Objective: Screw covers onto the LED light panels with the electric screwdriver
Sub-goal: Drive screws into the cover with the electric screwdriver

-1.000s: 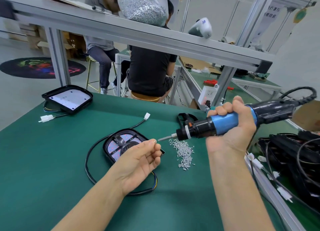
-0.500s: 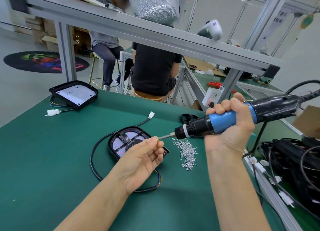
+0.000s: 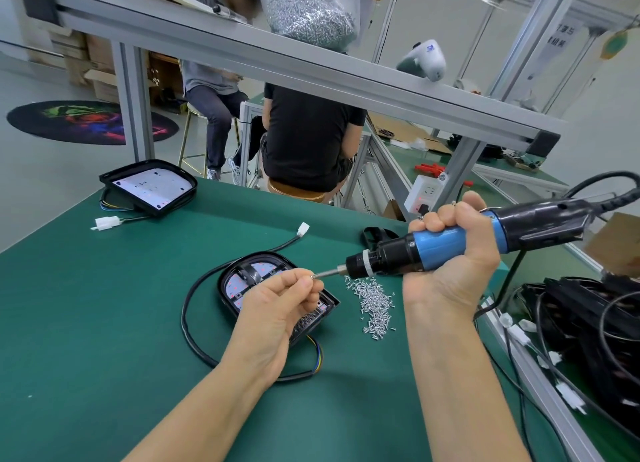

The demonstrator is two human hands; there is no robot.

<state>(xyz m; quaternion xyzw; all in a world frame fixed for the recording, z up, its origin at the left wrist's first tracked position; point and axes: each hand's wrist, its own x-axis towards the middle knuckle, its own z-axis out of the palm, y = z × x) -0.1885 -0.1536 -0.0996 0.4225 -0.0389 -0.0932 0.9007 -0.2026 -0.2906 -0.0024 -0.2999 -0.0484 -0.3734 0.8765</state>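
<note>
We're loading a screw pinched in left fingers onto the right-gripped driver, next seating it squarely in the panel.

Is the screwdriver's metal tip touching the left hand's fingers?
Touching. The head view shows the electric screwdriver bit meeting the left hand fingertips, no gap visible.

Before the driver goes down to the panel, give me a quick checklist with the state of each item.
1. Electric screwdriver gripped firmly by the right hand: ok.
2. Screw pinched by the left hand at the bit tip: ok.
3. Screw seated on the bit: cannot tell.
4. LED panel flat on the green mat, cover in place: ok.
5. Screw hole in view: not ok, the left hand hides much of the panel.
6. Spare screws beside the panel: ok.
</note>
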